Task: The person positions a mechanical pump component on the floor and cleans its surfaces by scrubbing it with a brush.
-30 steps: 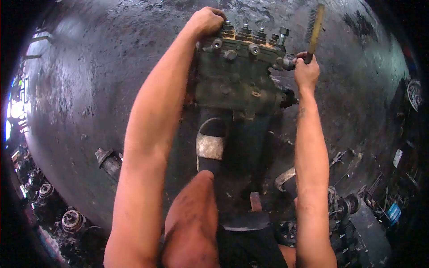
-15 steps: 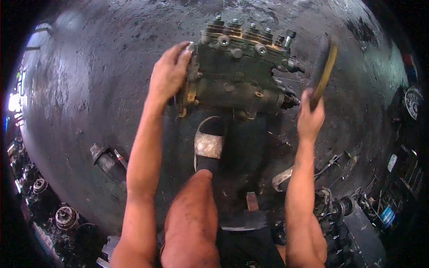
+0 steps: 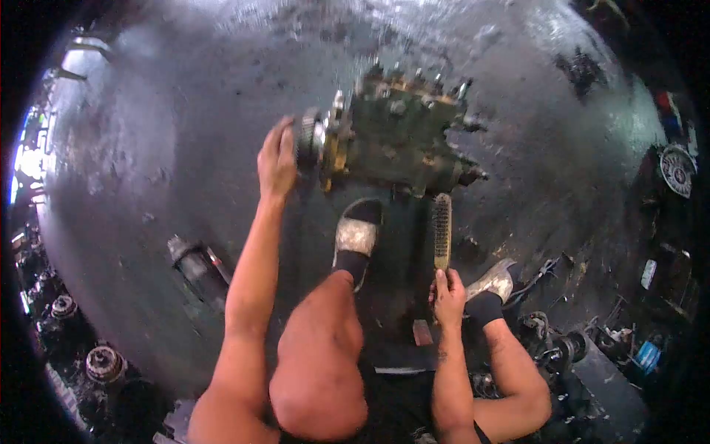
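Note:
A dark green fuel injection pump (image 3: 399, 133) lies on the floor in front of me, several threaded fittings along its far edge. A toothed gear (image 3: 309, 139) shows at its left end. Beside that gear is my left hand (image 3: 277, 164), open, fingers stretched out along the gear's outer side; whether they touch it I cannot tell. My right hand (image 3: 449, 297) is closed round the handle of a wire brush (image 3: 442, 231). The brush points away from me, bristles facing up, its tip close to the pump's near side.
My sandalled feet (image 3: 355, 235) rest on the dark floor, near the pump. A cylindrical part (image 3: 198, 268) lies to the left. A small reddish block (image 3: 422, 332) is between my legs. Metal parts crowd both sides, including a round slotted disc (image 3: 677, 171) at right.
The pump sits turned, with its gear exposed at the left. My left hand has moved from the pump's end to the gear's side. My right hand has lowered the brush toward me and left.

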### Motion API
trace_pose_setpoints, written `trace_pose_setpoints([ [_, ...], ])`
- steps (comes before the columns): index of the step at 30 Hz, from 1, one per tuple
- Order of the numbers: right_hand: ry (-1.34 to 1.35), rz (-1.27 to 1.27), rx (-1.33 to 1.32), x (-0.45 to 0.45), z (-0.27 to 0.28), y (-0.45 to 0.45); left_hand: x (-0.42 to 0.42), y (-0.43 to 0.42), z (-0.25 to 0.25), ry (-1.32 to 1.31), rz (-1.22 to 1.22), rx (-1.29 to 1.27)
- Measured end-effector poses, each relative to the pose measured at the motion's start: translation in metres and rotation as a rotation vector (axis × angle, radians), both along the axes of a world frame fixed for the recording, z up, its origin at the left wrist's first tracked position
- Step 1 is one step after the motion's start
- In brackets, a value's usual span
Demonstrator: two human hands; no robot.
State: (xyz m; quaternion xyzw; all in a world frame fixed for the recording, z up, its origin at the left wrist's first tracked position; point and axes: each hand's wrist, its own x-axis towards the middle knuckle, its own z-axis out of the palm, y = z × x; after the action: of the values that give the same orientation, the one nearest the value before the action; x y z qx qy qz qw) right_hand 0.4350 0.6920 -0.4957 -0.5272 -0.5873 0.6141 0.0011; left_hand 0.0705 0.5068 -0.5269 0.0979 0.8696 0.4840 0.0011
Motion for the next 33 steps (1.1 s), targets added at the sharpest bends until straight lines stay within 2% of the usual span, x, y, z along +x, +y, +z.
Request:
trace_pose_setpoints([
  [2, 0.064, 0.018, 0.100, -0.001, 0.017, 0.005, 0.019, -0.032, 0.031, -0.100, 0.008, 0.038],
  [8, 0.474, -0.216, 0.211, -0.060, 0.099, 0.008, 0.049, -0.154, 0.146, -0.008, 0.036, -0.089],
  [11, 0.645, -0.142, 0.502, -0.096, 0.153, 0.002, 0.077, -0.219, 0.231, 0.172, 0.109, -0.164],
  [12, 0.825, -0.072, 0.477, -0.108, 0.168, 0.008, 0.083, -0.238, 0.262, 0.235, 0.167, -0.224],
  [13, 0.898, 0.005, 0.564, -0.117, 0.182, 0.013, 0.092, -0.259, 0.292, 0.275, 0.192, -0.224],
  [16, 1.002, -0.004, 0.487, -0.134, 0.264, -0.005, 0.140, -0.322, 0.348, 0.406, 0.294, -0.239],
  [18, 1.155, -0.030, 0.479, -0.127, 0.294, -0.021, 0.183, -0.360, 0.361, 0.453, 0.370, -0.233],
  [21, 1.233, -0.011, 0.393, -0.108, 0.303, -0.045, 0.247, -0.412, 0.372, 0.534, 0.444, -0.274],
  [24, 1.161, 0.010, 0.404, -0.077, 0.297, -0.062, 0.300, -0.450, 0.368, 0.474, 0.517, -0.309],
  [26, 1.074, 0.012, 0.421, -0.056, 0.286, -0.065, 0.325, -0.452, 0.375, 0.393, 0.561, -0.311],
  [28, 1.042, -0.057, 0.414, -0.047, 0.275, -0.055, 0.338, -0.445, 0.387, 0.428, 0.513, -0.405],
  [33, 1.006, -0.126, 0.427, -0.040, 0.245, -0.024, 0.335, -0.417, 0.400, 0.536, 0.461, -0.388],
])
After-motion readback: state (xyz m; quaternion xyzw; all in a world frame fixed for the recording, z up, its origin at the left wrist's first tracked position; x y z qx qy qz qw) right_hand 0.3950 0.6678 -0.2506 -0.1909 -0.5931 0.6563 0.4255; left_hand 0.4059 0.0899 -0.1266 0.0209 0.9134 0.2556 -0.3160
